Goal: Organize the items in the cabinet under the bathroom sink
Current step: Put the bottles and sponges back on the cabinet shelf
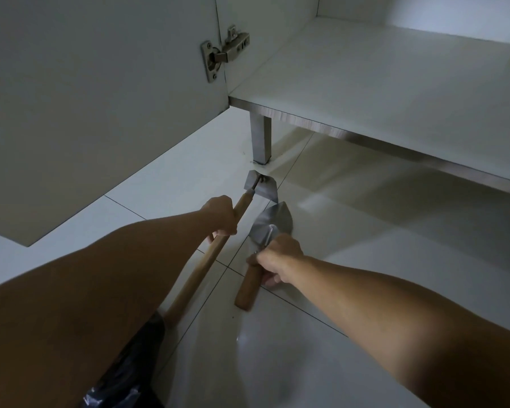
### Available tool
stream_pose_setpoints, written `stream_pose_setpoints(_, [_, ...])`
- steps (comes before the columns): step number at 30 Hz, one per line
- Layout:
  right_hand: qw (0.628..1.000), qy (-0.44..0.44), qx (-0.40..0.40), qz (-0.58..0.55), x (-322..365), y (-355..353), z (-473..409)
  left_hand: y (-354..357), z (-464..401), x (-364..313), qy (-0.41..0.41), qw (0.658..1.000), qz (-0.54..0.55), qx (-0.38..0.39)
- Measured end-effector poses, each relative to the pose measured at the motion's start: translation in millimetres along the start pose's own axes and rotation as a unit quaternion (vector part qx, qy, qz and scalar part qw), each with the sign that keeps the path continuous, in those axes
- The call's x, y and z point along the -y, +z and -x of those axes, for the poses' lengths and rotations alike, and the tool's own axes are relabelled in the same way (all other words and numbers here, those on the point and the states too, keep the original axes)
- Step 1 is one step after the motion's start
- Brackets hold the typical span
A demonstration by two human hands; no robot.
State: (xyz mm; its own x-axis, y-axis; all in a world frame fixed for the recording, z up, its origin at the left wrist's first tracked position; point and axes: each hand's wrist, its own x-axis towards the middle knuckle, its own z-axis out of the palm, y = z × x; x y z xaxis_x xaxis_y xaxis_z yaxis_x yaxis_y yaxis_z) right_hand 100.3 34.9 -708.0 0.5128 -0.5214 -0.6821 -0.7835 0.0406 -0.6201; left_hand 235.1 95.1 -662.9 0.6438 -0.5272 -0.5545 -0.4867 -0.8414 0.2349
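The left hand (223, 214) held the long wooden handle of a small hoe (259, 184). The right hand (277, 259) gripped a little trowel (273, 222). Both tools were low over the white floor (365, 231), just before the open cabinet (365, 83).

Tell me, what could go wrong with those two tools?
The left hand grips the long hoe mid-handle, so its metal blade could swing into the cabinet leg or scratch the floor tiles. The right hand holds the trowel close to its blade; fingers might slip onto the metal edge.
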Motion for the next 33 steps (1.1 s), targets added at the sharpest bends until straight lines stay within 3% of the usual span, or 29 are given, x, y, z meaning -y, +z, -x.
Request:
stream_pose_setpoints(11, [0.996,-0.044,-0.016,0.077,20,-50,23,-33,20,-5,-0.022,0.994,0.106,0.030])
stream_pose_setpoints(24, [0.973,-0.114,0.025,0.201,50,-103,71,-77,73,-24,-0.037,0.976,0.188,0.101])
stream_pose_setpoints(33, [0.965,-0.166,0.033,0.200,84,-134,97,-111,109,-16,-0.026,0.963,0.240,0.116])
